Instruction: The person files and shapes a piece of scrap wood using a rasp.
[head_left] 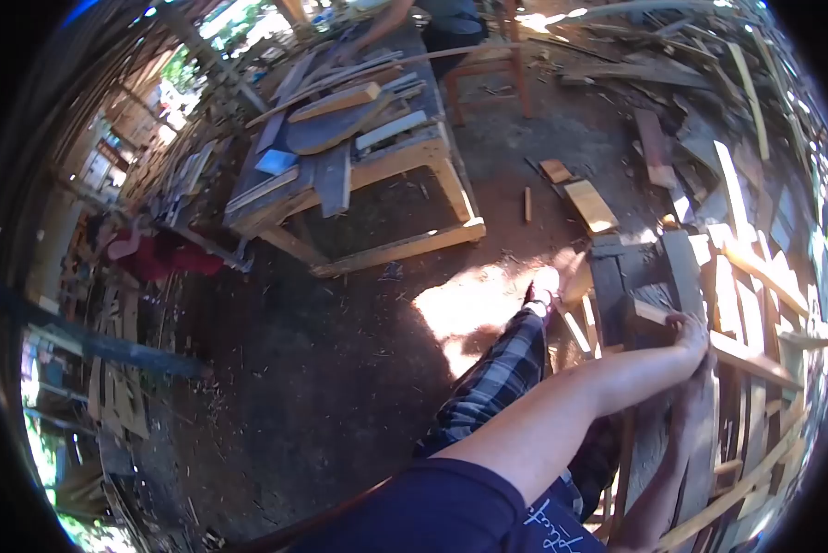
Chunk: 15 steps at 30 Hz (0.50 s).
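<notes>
My left hand [690, 335] is closed on a pale wooden strip [650, 312] at the right of the view. The strip lies slantwise over a grey plank bench [687, 269], and a similar pale length [755, 359] shows on the far side of the hand. Below it, my right hand [697, 380] is dark in shadow and mostly hidden by the left hand and wrist, so its fingers cannot be made out.
A wooden workbench [400, 247] bearing boards stands at upper left centre, with a person [453, 20] behind it. Another person in red [151, 253] is at the left. Wood blocks [589, 205] lie on the floor; scrap wood [751, 267] crowds the right.
</notes>
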Each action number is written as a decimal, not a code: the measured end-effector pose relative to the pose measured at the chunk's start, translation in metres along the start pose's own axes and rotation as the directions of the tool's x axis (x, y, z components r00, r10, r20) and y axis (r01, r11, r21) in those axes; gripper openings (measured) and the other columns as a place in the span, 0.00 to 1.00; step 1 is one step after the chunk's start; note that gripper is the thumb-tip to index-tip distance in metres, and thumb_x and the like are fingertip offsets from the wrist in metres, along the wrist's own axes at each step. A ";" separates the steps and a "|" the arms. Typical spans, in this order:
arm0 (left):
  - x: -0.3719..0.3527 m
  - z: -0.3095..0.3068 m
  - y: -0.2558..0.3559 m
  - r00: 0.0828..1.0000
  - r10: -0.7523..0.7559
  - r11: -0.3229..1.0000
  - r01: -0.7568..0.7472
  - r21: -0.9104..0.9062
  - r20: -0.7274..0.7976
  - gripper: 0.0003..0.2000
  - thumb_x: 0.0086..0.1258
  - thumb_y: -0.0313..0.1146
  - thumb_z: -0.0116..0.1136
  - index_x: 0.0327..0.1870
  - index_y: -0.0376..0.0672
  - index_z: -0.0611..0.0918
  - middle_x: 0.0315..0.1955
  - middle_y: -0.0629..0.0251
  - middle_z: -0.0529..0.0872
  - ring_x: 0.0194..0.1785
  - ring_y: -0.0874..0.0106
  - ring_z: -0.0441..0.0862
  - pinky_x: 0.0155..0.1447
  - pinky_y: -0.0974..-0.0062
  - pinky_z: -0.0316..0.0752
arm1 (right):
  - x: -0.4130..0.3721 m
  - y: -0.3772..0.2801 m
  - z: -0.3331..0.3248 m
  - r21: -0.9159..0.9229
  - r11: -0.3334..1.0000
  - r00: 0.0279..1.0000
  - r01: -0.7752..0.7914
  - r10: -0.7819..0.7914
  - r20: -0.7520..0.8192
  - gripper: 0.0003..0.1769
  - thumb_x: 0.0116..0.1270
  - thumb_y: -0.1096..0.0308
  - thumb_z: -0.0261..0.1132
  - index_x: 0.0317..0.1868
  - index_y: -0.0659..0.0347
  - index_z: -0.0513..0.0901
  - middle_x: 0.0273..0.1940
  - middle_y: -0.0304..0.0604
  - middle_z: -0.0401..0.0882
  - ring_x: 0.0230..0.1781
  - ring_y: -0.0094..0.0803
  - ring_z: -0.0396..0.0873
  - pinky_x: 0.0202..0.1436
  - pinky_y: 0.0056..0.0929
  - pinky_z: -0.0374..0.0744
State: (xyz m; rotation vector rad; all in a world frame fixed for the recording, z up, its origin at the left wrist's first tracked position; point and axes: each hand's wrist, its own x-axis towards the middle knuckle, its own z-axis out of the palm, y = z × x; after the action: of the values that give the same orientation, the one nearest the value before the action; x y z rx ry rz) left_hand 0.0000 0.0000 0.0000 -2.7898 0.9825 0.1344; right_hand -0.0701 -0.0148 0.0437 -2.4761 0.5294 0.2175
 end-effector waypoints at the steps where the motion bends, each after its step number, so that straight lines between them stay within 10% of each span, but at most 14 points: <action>1: -0.002 -0.007 0.000 0.998 0.009 0.999 -0.012 -0.047 -0.058 0.17 0.66 0.31 0.52 0.55 0.33 0.78 0.46 0.45 0.81 0.44 0.47 0.79 0.33 0.39 0.75 | -0.046 -0.016 -0.015 0.019 0.999 0.988 0.050 -0.047 -0.144 0.32 0.70 0.50 0.50 0.68 0.61 0.61 0.62 0.51 0.72 0.59 0.37 0.75 0.54 0.38 0.75; 4: -0.041 -0.023 -0.057 0.991 0.038 0.984 -0.015 -0.176 0.132 0.18 0.65 0.35 0.54 0.54 0.35 0.79 0.49 0.51 0.77 0.52 0.51 0.75 0.42 0.49 0.74 | -0.020 0.046 0.087 -0.152 0.968 0.834 0.201 -0.251 -0.492 0.28 0.69 0.54 0.50 0.64 0.59 0.66 0.41 0.53 0.81 0.39 0.49 0.81 0.40 0.46 0.76; 5: -0.060 -0.052 -0.055 0.982 0.141 0.989 -0.134 -0.064 0.128 0.17 0.66 0.35 0.54 0.54 0.37 0.79 0.48 0.53 0.78 0.52 0.52 0.76 0.42 0.49 0.75 | -0.056 -0.008 0.032 -0.019 0.999 0.940 -0.050 0.041 -0.339 0.23 0.71 0.55 0.47 0.62 0.57 0.68 0.37 0.54 0.81 0.34 0.51 0.80 0.37 0.49 0.76; 6: -0.044 -0.053 -0.032 0.989 0.126 0.988 -0.118 -0.105 0.082 0.16 0.68 0.35 0.53 0.54 0.38 0.79 0.49 0.53 0.78 0.52 0.53 0.77 0.41 0.50 0.76 | -0.069 0.021 0.020 -0.254 0.922 0.939 -0.292 0.226 -0.260 0.19 0.74 0.57 0.44 0.59 0.55 0.69 0.34 0.56 0.81 0.31 0.55 0.80 0.35 0.54 0.75; 15: -0.044 -0.041 -0.046 0.977 0.198 0.978 -0.203 -0.045 -0.081 0.11 0.70 0.35 0.47 0.42 0.39 0.79 0.38 0.58 0.79 0.44 0.57 0.82 0.26 0.51 0.79 | -0.080 -0.008 0.010 -0.147 0.937 0.880 -0.317 0.233 -0.413 0.12 0.72 0.58 0.52 0.48 0.55 0.68 0.28 0.56 0.81 0.28 0.56 0.81 0.30 0.56 0.76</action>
State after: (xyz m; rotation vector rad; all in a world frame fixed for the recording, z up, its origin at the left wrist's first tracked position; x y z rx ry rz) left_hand -0.0040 0.0536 0.0527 -2.7554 1.2972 0.0825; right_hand -0.1397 0.0230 0.0608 -2.6538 1.0852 -0.1240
